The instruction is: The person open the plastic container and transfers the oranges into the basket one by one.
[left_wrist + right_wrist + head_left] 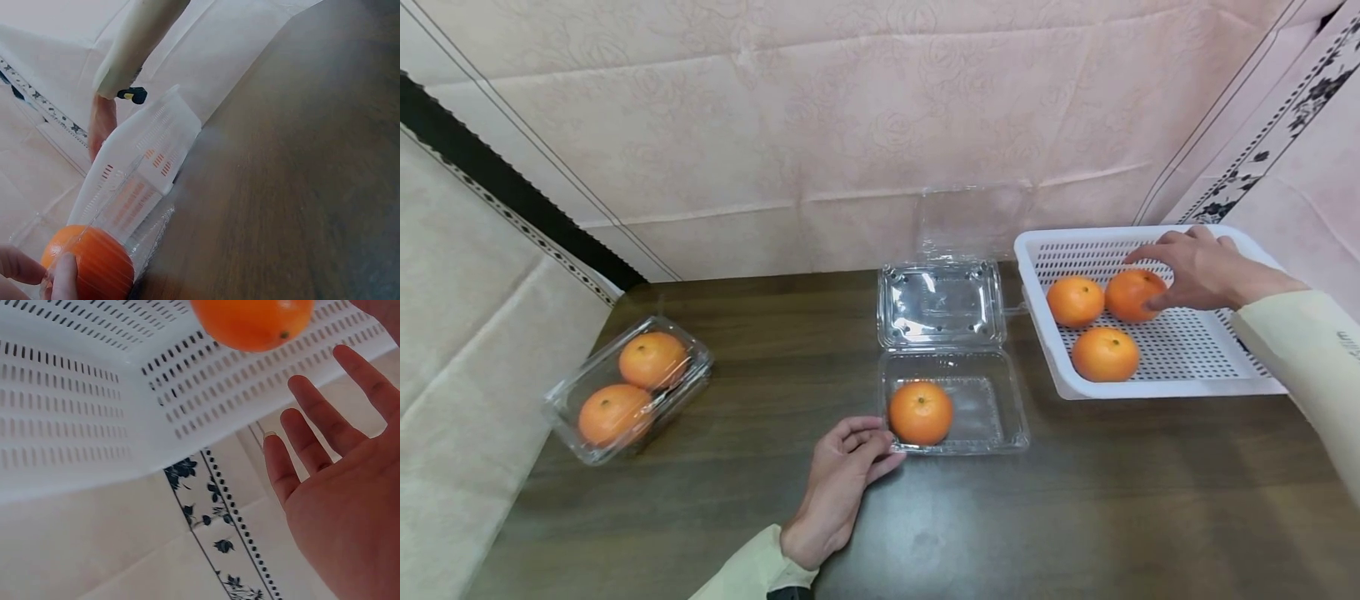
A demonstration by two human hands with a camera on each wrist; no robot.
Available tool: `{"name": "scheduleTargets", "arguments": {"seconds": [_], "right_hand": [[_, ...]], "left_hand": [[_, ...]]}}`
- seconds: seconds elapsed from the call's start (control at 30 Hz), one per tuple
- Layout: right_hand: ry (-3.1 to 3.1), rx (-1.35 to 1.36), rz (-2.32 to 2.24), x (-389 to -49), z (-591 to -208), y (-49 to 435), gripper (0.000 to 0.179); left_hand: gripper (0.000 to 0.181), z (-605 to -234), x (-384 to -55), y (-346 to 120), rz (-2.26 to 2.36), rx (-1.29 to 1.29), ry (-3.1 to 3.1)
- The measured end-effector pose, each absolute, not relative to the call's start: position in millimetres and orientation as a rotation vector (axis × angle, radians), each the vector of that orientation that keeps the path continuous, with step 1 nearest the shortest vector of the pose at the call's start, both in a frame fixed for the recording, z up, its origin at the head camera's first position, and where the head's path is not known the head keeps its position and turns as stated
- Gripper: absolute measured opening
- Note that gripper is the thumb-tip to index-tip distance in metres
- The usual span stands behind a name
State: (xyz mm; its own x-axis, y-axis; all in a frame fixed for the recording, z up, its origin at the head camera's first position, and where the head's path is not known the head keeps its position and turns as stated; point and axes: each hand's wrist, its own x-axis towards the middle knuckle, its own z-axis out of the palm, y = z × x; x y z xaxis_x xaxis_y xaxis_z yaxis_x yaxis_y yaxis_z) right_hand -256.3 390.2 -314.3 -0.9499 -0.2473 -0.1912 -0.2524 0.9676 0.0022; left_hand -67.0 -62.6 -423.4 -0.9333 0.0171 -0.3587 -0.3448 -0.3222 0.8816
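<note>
My left hand [842, 483] pinches the front left corner of an open clear plastic clamshell box [985, 408]. One orange [921, 412] sits in the left part of its base, right beside my fingertips; the lid [940, 307] lies folded back behind it. Over the white basket [1195, 387], my right hand [1206, 271] spreads its fingers around the orange at the back right [1133, 294]. In the right wrist view those fingers [325, 422] are stretched out, with a gap between them and the orange [256, 322]. Two more oranges, one behind [1075, 301] and one in front [1105, 354], rest in the basket.
On the left of the brown table [760, 517] stands a closed clear box [700, 367] with two oranges inside. Another clear lid-like plastic piece [973, 221] stands upright behind the open box. Pale patterned cloth [820, 133] hangs along the back.
</note>
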Motion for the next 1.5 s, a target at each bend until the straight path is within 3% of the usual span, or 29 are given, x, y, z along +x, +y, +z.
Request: {"name": "scheduleTargets", "arguments": {"seconds": [1.5], "right_hand": [[3.071, -0.921, 0.024, -192.1, -284.0, 306.7, 0.081]], "left_hand": [[0.032, -426.1, -67.7, -63.2, 2.329, -0.387, 1.69]]}}
